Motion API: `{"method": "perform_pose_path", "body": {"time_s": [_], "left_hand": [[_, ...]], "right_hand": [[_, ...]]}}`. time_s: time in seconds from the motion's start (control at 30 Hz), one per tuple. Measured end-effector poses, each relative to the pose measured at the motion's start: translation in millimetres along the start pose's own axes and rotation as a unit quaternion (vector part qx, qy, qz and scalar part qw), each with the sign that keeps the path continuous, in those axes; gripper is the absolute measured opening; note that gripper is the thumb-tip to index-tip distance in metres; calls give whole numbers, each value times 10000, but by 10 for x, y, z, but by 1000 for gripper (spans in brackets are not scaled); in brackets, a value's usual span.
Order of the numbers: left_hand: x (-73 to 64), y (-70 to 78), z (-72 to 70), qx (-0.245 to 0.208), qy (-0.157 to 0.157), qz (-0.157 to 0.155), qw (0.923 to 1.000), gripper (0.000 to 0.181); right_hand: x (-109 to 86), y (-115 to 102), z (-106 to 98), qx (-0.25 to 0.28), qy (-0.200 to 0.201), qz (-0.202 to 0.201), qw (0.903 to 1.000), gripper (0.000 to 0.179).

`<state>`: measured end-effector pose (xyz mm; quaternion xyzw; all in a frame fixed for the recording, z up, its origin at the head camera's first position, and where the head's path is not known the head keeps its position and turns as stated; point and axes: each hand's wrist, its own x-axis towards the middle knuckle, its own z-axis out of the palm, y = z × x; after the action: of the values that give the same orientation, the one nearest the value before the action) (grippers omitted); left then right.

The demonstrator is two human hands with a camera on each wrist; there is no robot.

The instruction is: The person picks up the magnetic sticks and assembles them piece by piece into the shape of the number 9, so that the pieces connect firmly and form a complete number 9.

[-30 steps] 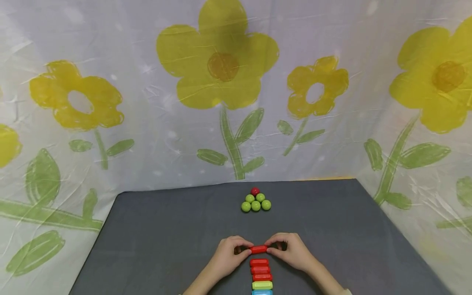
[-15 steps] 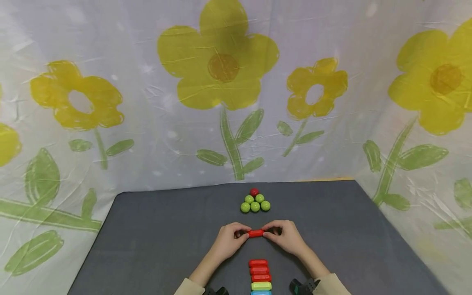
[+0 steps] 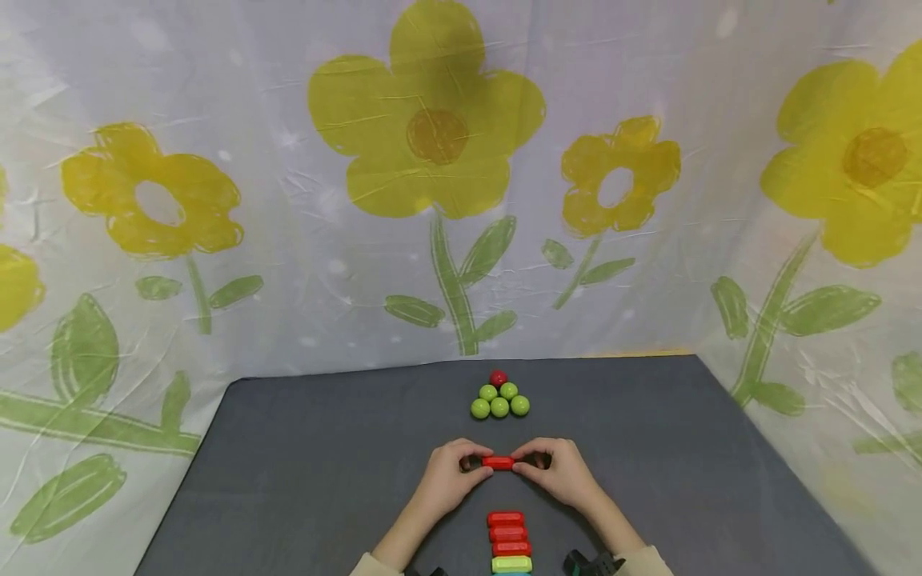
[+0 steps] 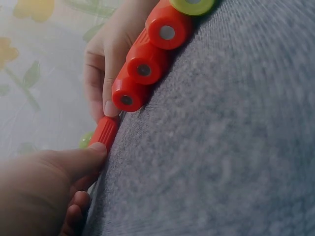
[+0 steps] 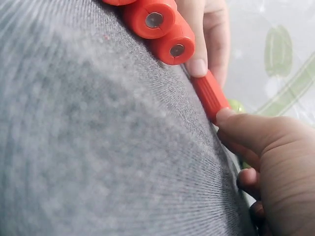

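Note:
Between both hands lies a red magnetic rod, level and crosswise, close over the dark cloth. My left hand pinches its left end between thumb and fingers. The right end is pinched by my right hand in the same way. Nearer to me, a column of rods lies side by side: three red rods, a yellow-green rod and a blue rod cut by the frame edge. In the left wrist view, round metal discs show in the ends of the red rods.
Beyond the hands, several green balls and one red ball form a triangle with red at the far tip. Dark cloth covers the table. A flowered curtain rises behind it and at the sides.
Both hands carried the red rod away from the column, toward the balls. Over the last half second it stays at nearly the same spot, still pinched at both ends.

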<state>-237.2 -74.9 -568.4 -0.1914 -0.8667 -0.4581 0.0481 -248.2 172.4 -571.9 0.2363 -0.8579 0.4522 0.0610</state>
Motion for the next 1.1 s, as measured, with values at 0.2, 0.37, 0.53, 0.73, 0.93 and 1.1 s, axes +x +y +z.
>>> {"method": "perform_pose_path", "body": {"time_s": [0.2,0.37,0.53,0.73,0.93,1.1], "left_hand": [[-3,10,-9,-81,-13,-41,10000,20],[-5,23,-17,-36,-49,-90,9999,19],[2,17,-17,4,1,-40,10000,18],[-2,1,-14,34,73,58,10000,18],[0,4,-9,45,-45,-77,10000,18],[-1,8,2,61,-91,-132,9999,18]], "right_hand": [[-3,-6,-2,68,3,-90,9999,13],[-4,-9,-1,62,-8,-74,10000,13],[14,-26,-7,77,9,-16,10000,14],[92,-80,-46,159,475,11,9987,15],[230,-50,-84,11,1235,5,9923,26],[384,79,-79,163,1627,393,9857,41]]}}
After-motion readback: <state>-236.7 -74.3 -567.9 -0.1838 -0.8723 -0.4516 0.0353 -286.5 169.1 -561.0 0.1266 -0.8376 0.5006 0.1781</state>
